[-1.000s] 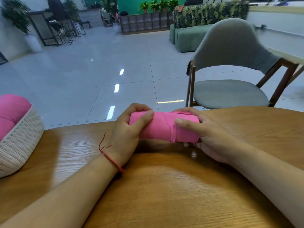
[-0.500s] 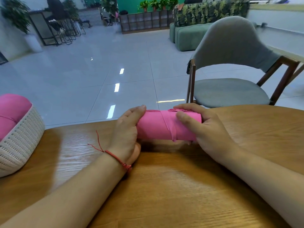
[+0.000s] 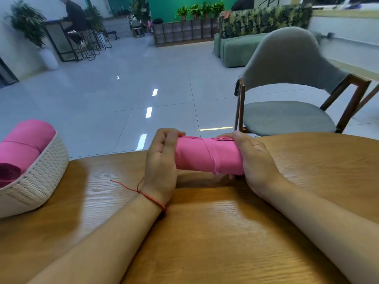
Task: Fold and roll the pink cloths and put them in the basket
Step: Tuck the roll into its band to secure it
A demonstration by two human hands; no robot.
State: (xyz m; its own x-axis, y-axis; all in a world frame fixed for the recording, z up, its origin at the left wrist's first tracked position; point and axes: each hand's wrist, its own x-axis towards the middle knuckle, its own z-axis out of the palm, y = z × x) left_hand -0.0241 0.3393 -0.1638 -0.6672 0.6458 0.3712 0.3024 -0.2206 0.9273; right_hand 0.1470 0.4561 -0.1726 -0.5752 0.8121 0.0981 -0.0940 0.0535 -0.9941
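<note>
Pink cloth roll [image 3: 207,156] on table [image 3: 225,232], left hand [image 3: 162,162] and right hand [image 3: 256,160] fingers [image 3: 166,140] cupping its ends

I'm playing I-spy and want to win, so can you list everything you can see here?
pink cloth roll: one, pink, between the hands, over the table
basket: one, white, at the table's left edge
rolled cloths: at least two, pink, inside the basket
table: one, brown wood, in front
chair: one, grey with wooden legs, beyond the table, right
sofa: one, green, far back
string bracelet: one, red, on the left wrist
left hand: one, holds the roll's left end
right hand: one, holds the roll's right end
</note>
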